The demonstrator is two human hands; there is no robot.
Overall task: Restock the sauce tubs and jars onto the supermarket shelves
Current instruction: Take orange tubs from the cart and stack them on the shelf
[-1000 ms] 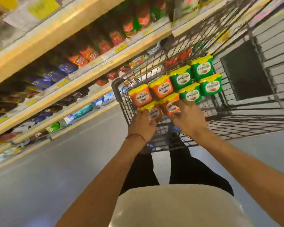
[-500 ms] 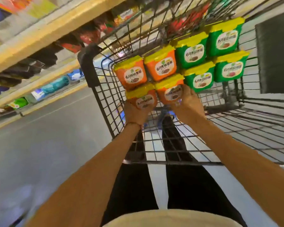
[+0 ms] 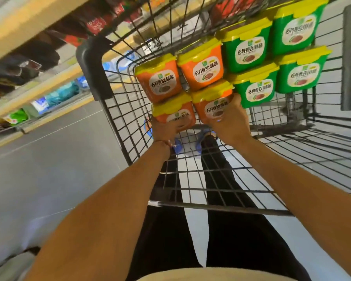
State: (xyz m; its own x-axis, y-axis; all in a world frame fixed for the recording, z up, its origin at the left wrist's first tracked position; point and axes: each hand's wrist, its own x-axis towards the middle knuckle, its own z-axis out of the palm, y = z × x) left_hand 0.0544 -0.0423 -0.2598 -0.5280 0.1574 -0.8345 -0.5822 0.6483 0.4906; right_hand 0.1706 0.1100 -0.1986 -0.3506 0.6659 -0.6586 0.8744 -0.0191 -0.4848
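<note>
A shopworker takes two sauce tubs at once from a wire cart at the centre of the frame. The left hand curls round the base of the lower-left orange tub, and the right hand clasps the side of the lower-right orange tub. Both tubs sit inside the cart and touch each other, directly below two more orange tubs. Four green tubs fill the block's right half, towards the upper right of the frame.

All eight tubs have yellow lids and turn their labels to the camera. They are packed tight and sorted by colour, probably so that each kind goes to its shelf together. Taking one tub in each hand looks like a way to halve the trips. The nearest pair is the easiest to free without disturbing the rest. Whether either tub has lifted clear of the mesh cannot be told from this angle, since the fingers on the far sides are hidden.

The shelves to be filled run along the upper left of the frame. Their yellow edges and dark packets are blurred. A smooth grey floor fills the lower left. Black trousers and blue shoes show through the cart's grid at the bottom centre.
</note>
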